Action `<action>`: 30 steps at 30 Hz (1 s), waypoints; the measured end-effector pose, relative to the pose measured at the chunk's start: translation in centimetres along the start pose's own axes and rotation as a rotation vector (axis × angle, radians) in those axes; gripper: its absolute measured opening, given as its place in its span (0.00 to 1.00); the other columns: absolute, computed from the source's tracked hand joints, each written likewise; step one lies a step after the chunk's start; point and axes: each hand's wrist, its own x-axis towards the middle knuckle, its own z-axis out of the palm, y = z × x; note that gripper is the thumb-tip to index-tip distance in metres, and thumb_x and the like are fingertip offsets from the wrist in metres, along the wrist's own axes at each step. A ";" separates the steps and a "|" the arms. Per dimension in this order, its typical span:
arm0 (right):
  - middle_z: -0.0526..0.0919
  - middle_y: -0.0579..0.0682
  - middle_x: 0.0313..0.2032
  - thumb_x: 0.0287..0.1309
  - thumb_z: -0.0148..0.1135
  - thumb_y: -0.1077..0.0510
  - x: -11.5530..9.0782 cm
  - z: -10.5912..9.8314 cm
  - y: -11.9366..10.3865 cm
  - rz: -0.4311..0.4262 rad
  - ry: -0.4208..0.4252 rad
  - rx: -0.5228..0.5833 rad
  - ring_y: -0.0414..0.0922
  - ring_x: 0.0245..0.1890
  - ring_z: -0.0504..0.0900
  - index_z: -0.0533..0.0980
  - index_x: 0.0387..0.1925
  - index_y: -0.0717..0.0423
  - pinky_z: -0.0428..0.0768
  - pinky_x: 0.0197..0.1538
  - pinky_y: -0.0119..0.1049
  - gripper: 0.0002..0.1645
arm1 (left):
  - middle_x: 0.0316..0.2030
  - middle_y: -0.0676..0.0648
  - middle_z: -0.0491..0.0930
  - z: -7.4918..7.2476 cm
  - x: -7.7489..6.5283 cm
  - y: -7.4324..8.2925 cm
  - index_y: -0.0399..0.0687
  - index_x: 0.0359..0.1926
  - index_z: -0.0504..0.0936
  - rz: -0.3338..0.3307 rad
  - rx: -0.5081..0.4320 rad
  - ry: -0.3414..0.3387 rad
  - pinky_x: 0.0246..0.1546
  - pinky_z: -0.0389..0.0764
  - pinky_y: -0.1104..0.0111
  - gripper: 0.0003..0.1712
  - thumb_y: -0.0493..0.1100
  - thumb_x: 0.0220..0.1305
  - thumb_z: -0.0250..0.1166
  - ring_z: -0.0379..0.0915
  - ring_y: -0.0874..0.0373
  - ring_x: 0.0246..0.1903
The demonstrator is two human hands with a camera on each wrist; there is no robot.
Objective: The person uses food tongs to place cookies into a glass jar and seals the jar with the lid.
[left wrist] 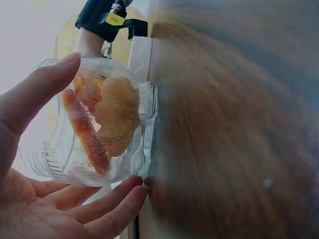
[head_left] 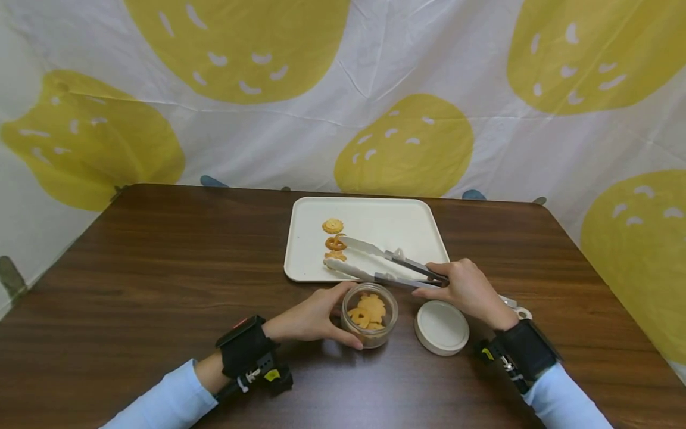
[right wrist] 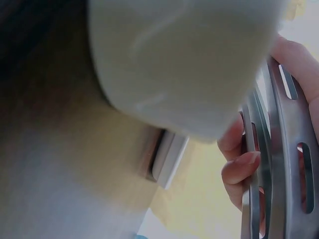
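"What is the left hand (head_left: 313,317) doing?"

"It grips a glass jar (head_left: 382,339), thumb on one side and fingers curled round the other. The jar stands upright on the wooden table (head_left: 161,268), at the near edge of the white tray (head_left: 386,217), with several crackers (head_left: 371,308) inside."

"And the right hand (head_left: 470,292)?"

"That one holds a pair of tongs (head_left: 399,260), closed around the metal arms. They reach left over the tray, their two pale tips spread apart."

"Where do the tips end up?"

"Around the left part of the tray, where three snacks lie in a row. The round scalloped cracker (head_left: 333,226) is farthest, the pretzel (head_left: 333,243) sits in the middle, and another cracker (head_left: 336,255) is nearest. The far tip is at the pretzel and the near tip just beside the nearest cracker; whether either touches, I can't tell."

"The white lid (head_left: 442,326)?"

"Flat on the table, right of the jar and just on the near side of the right hand."
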 end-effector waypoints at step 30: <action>0.83 0.54 0.25 0.45 0.67 0.53 0.0 0.0 0.2 -0.058 0.063 0.010 0.33 0.17 0.72 0.82 0.34 0.62 0.69 0.19 0.25 0.17 | 0.50 0.47 0.72 0.0 0.0 0.1 0.44 0.60 0.60 -0.030 -0.011 -0.005 0.50 0.68 0.66 0.46 0.49 0.40 0.73 0.67 0.56 0.50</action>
